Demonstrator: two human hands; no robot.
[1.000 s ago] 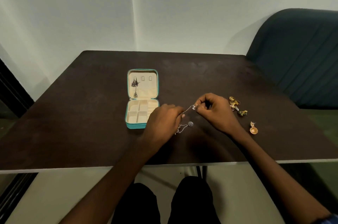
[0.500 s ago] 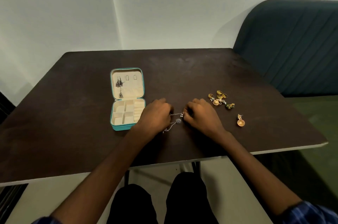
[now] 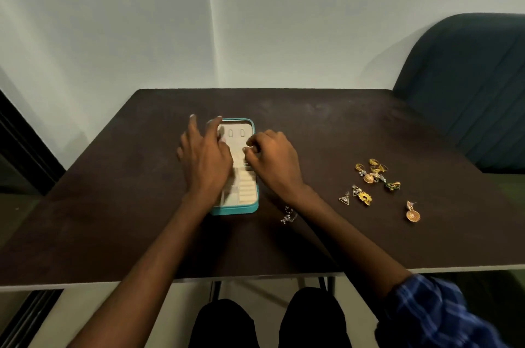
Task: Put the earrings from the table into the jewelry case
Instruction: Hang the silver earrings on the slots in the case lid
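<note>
Earrings [image 3: 374, 175], mostly gold, lie scattered on the dark table [image 3: 113, 205] at the right of the frame, with one silver earring [image 3: 288, 216] just beside the right forearm, near the centre. The open teal jewelry case [image 3: 247, 207] sits centre-left, largely covered by both hands. The left hand [image 3: 206, 160] reaches over its lid with fingers spread. The right hand [image 3: 274, 160] hovers at the case's right edge, fingertips pinched together; what they hold cannot be told.

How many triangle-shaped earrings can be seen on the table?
2. One triangle earring lies left of the yellow flower earring; the other lies just behind the first. More may be hidden in the gold pile.
</note>
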